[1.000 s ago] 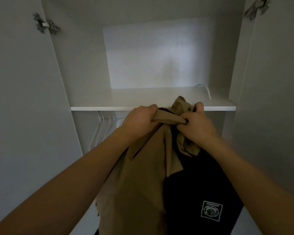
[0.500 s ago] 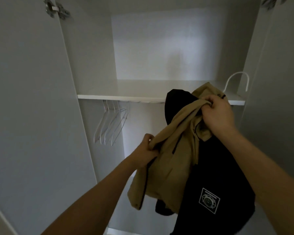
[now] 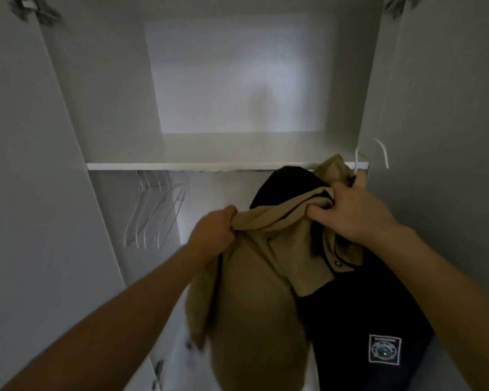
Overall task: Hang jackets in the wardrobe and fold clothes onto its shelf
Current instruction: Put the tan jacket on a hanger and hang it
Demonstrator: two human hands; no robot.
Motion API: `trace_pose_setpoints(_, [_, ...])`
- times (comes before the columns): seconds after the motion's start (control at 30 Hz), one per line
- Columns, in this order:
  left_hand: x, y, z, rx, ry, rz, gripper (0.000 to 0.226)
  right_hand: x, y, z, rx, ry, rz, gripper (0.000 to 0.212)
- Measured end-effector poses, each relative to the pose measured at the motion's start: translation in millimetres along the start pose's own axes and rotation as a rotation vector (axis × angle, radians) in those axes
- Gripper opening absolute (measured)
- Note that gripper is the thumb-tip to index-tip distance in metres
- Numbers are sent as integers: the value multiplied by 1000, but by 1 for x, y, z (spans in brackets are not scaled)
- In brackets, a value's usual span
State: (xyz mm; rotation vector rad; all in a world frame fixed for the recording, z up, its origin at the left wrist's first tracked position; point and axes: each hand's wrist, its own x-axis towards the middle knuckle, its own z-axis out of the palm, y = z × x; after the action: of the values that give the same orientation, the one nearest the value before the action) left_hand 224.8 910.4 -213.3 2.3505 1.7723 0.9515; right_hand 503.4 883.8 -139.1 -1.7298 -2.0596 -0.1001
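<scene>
A tan and black jacket [image 3: 254, 300] hangs in front of the open wardrobe, with a white square patch low on its black side. My left hand [image 3: 215, 227] grips the tan shoulder edge on the left. My right hand [image 3: 347, 210] clutches the bunched collar on the right, just below the shelf [image 3: 181, 165]. A white hanger hook [image 3: 378, 152] sticks up above my right hand; the rest of that hanger is hidden inside the jacket.
Several white hangers [image 3: 156, 215] hang on the rail under the shelf at the left. The wardrobe's left door [image 3: 26, 193] and right door [image 3: 446, 136] stand open on either side. A hinge [image 3: 157, 368] shows low on the left.
My left hand rose and pulled the tan shoulder out to the left, spreading the jacket. My right hand stayed near the shelf's right end.
</scene>
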Motion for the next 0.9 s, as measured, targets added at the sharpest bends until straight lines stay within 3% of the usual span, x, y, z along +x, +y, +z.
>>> trace_pose_setpoints(0.1, [24, 5, -40, 419, -81, 246, 12, 1, 6, 7, -13, -26, 21, 64])
trace_pose_setpoints(0.23, [48, 27, -68, 667, -66, 432, 12, 6, -4, 25, 30, -16, -2, 29])
trace_pose_setpoints(0.33, [55, 40, -72, 727, -102, 456, 12, 5, -14, 31, 116, -82, -103, 57])
trace_pose_setpoints(0.37, [56, 43, -71, 730, -121, 447, 12, 3, -18, 31, 153, -64, -126, 52])
trace_pose_setpoints(0.47, [58, 48, -69, 689, -159, 391, 14, -1, -26, 31, 156, 8, -141, 9])
trace_pose_setpoints(0.5, [58, 48, -69, 663, -173, 370, 15, -2, -29, 32, 125, -19, -138, 14])
trace_pose_setpoints(0.6, [58, 47, -69, 543, -228, 311, 14, -6, -35, 34, -70, -192, -120, 65])
trace_pose_setpoints(0.63, [58, 49, -68, 507, -247, 298, 13, -8, -37, 36, -143, -194, -122, 70])
trace_pose_setpoints(0.77, [62, 55, -69, 409, -293, 265, 7, -12, -39, 42, -167, 25, -155, 42])
trace_pose_setpoints(0.9, [63, 61, -73, 284, -352, 258, 13, -12, -37, 39, -125, 66, -172, 31])
